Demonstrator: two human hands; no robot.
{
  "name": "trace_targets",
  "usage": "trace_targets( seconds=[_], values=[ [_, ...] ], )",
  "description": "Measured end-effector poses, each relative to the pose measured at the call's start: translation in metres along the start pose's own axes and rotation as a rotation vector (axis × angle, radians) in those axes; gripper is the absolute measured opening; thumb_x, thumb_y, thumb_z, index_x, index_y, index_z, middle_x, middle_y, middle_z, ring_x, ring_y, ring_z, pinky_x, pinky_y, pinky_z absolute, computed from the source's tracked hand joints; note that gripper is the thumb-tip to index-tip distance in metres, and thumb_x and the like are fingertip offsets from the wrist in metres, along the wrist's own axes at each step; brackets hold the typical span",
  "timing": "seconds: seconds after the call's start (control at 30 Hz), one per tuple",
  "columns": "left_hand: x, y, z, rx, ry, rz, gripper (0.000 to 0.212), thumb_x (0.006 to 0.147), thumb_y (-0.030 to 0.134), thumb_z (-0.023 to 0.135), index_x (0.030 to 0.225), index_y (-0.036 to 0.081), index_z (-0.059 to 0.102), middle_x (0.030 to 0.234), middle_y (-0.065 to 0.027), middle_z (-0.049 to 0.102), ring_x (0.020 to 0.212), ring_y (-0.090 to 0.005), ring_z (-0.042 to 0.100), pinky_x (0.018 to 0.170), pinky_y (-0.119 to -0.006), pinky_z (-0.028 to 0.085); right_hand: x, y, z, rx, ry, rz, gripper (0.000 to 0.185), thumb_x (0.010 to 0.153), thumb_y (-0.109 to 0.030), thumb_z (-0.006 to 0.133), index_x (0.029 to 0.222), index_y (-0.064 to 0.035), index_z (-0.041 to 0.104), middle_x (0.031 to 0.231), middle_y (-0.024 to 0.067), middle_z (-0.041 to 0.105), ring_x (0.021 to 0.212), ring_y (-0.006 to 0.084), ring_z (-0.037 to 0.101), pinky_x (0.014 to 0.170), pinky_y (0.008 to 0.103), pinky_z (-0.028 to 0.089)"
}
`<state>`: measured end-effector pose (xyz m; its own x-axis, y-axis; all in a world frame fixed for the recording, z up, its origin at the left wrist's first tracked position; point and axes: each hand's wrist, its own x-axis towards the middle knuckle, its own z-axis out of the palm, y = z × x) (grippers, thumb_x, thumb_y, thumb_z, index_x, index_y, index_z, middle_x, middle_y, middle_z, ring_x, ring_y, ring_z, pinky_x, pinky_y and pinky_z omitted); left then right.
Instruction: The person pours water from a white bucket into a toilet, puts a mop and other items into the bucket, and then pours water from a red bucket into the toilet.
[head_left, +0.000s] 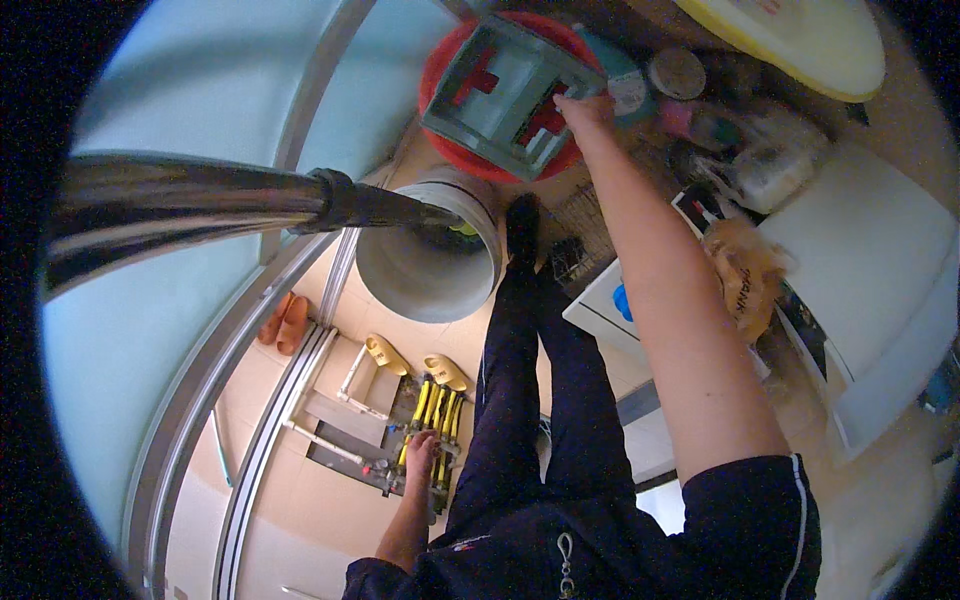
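My right hand (585, 112) grips the side of a grey-green plastic crate (516, 97), its fingers at an opening in it. The crate sits over a round red basin (442, 67), whose red shows through the crate's gaps. My left hand (424, 448) hangs low at my side with nothing seen in it, its fingers loosely bent; in the picture it overlaps the pipe manifold with yellow pipes (439, 409). Between the two hands stands a large grey-white bucket (427, 277) with something yellow-green inside near its rim.
A thick dark pole (247, 196) crosses from the left above the bucket. Framed glass panels (202, 82) line the left. Yellow slippers (386, 355) and orange clogs (292, 324) lie on the floor. On the right are bottles, a brown bag (742, 277) and a white cabinet (600, 311).
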<state>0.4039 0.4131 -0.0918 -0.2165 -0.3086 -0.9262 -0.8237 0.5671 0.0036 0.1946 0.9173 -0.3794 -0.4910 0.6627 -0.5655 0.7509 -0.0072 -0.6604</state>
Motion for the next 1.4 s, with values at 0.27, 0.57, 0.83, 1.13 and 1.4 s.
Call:
trace_targets(
  seconds=[0.27,0.57,0.83,1.13,1.4],
  values=[
    [0.018,-0.043,-0.014,-0.125,-0.086,-0.125,0.023,0.079,0.012,0.045,0.099,0.002,0.051,0.08,-0.0055,0.056,0.069,-0.0128,0.054,0.058,-0.023,0.043,-0.024,-0.039,-0.002,-0.208,0.111,0.127,0.066,0.054,-0.029,0.069,0.106,0.0032,0.043,0.104,0.0204,0.05,0.094,0.0311,0.049,0.082,0.0346,0.04],
    [0.002,-0.006,0.007,-0.224,-0.083,-0.027,0.022,0.077,0.013,0.047,0.096,0.002,0.051,0.07,-0.0032,0.053,0.06,-0.0102,0.049,0.052,-0.021,0.039,-0.126,-0.067,0.027,1.128,0.118,0.895,0.052,0.077,-0.028,0.053,0.12,-0.0087,0.03,0.122,0.0099,0.032,0.108,0.0255,0.035,0.085,0.0437,0.035],
    [0.007,-0.019,-0.016,-0.148,-0.02,-0.072,0.023,0.076,0.011,0.045,0.096,0.001,0.051,0.079,-0.0049,0.054,0.068,-0.0124,0.053,0.055,-0.023,0.043,-0.114,-0.042,0.109,1.018,0.1,0.802,0.038,0.079,-0.021,0.045,0.114,-0.0104,0.034,0.115,0.0079,0.04,0.103,0.0244,0.04,0.084,0.0371,0.036],
    [0.006,-0.029,-0.018,-0.195,-0.018,-0.059,0.019,0.077,0.012,0.046,0.094,0.004,0.053,0.072,-0.0024,0.053,0.06,-0.0091,0.05,0.052,-0.02,0.041,-0.098,0.033,0.191,0.329,0.004,0.303,0.043,0.075,-0.013,0.049,0.114,-0.0088,0.03,0.102,0.0157,0.051,0.092,0.0304,0.051,0.079,0.0378,0.039],
    [0.007,-0.026,-0.019,-0.16,0.046,-0.076,0.018,0.077,0.011,0.046,0.091,0.003,0.054,0.069,-0.0024,0.053,0.055,-0.0082,0.047,0.05,-0.02,0.04,-0.111,0.022,0.188,0.311,0.024,0.339,0.046,0.076,-0.016,0.048,0.115,-0.0064,0.027,0.102,0.0218,0.05,0.089,0.0353,0.051,0.077,0.042,0.039]
  ],
)
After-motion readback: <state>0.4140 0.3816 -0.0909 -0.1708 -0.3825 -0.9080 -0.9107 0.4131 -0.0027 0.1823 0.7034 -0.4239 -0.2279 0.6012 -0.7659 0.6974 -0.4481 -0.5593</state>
